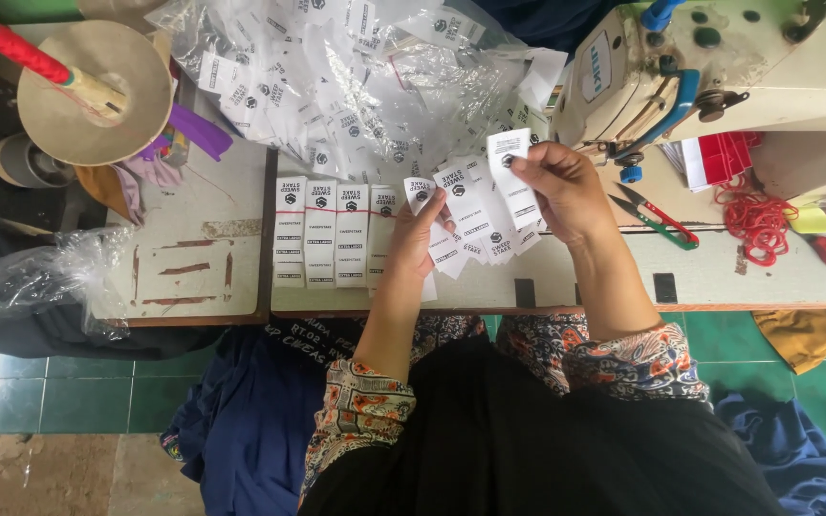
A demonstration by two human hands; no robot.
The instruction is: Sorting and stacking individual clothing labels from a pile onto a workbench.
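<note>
R hand point(566, 191) pinching white label point(510, 172), L hand point(420, 234) prob. pinching another label point(420, 194), fingertips hidden.

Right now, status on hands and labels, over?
Left hand pinching one white label. Right hand holding another label. Loose labels beneath; sorted rows alongside. Nothing blocking.

4 label stacks point(329, 234) in row; 1 snips point(657, 218); 1 sewing machine point(719, 67).
</note>
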